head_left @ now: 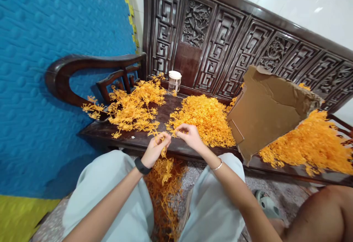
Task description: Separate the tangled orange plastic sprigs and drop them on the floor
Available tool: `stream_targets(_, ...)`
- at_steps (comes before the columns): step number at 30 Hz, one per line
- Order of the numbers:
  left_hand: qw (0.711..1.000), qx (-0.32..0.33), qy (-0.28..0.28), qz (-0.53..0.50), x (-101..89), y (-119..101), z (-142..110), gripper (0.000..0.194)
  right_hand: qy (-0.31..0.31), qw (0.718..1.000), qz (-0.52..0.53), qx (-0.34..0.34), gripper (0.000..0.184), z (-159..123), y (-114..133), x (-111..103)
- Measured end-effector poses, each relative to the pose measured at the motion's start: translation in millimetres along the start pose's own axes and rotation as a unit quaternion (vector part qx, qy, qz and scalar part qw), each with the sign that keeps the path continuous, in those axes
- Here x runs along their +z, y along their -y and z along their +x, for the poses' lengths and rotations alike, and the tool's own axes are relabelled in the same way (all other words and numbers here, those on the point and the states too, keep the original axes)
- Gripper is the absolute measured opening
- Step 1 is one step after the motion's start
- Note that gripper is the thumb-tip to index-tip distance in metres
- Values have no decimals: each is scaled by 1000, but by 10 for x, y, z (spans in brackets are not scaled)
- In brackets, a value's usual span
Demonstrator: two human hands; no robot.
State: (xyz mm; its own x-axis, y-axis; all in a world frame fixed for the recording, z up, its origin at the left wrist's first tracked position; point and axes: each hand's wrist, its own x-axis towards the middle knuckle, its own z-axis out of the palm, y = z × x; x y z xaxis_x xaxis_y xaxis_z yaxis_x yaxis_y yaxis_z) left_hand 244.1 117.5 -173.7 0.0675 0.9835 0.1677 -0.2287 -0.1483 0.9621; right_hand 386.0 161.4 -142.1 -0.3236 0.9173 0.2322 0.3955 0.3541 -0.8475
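Note:
My left hand (158, 147) is closed on a strand of orange plastic flower pieces (164, 152), which trails down between my knees. Just right of it, my right hand (191, 136) pinches a small orange plastic flower piece at its fingertips; the fingers partly hide it. Both hands are above the front edge of a dark wooden bench (176, 144), fingertips close together. Beyond my right hand lies a dense heap of loose orange flower pieces (206, 118). A tangle of branching orange sprigs (135, 106) rests on the seat at the left.
A cardboard box piece (270, 106) leans over the right part of the bench, beside another orange heap (311, 146). A white-lidded clear cup (174, 82) stands by the backrest. Orange strands (168, 198) pile on the floor between my legs. Another person's leg (320, 216) is at right.

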Motion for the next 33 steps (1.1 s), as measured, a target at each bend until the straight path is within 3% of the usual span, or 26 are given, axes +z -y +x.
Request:
stream_targets(5, 999, 5, -33, -15, 85, -9, 82, 32, -123, 976, -154, -90, 7, -20, 54, 130)
stream_targets(9, 997, 34, -67, -17, 152, -56, 108, 31, -177, 948, -231, -128, 12, -51, 100, 190)
stream_targets(22, 991, 106, -78, -19, 317, -78, 23, 29, -308, 893, -214, -250, 8, -136, 275, 215)
stream_targets(25, 994, 87, -62, -6, 308, -35, -159, 32, -398, 876, -158, -222, 10, -3, 257, -144)
stream_targets(27, 997, 63, -34, 10, 276, 16, -319, 31, -536, 825, -72, -163, 14, 85, 187, -612)
stream_targets(29, 999, 36, -11, 20, 236, 73, -412, 29, -612, 780, -19, -132, 19, 116, 61, -1119)
stream_targets(31, 1000, -3, -2, 8, 203, 126, -387, 31, -634, 761, -16, -138, 25, 97, -108, -1500)
stream_targets(33, 1000, -18, -8, -8, 184, 172, -276, 30, -614, 779, -15, -127, 28, 73, -289, -1680)
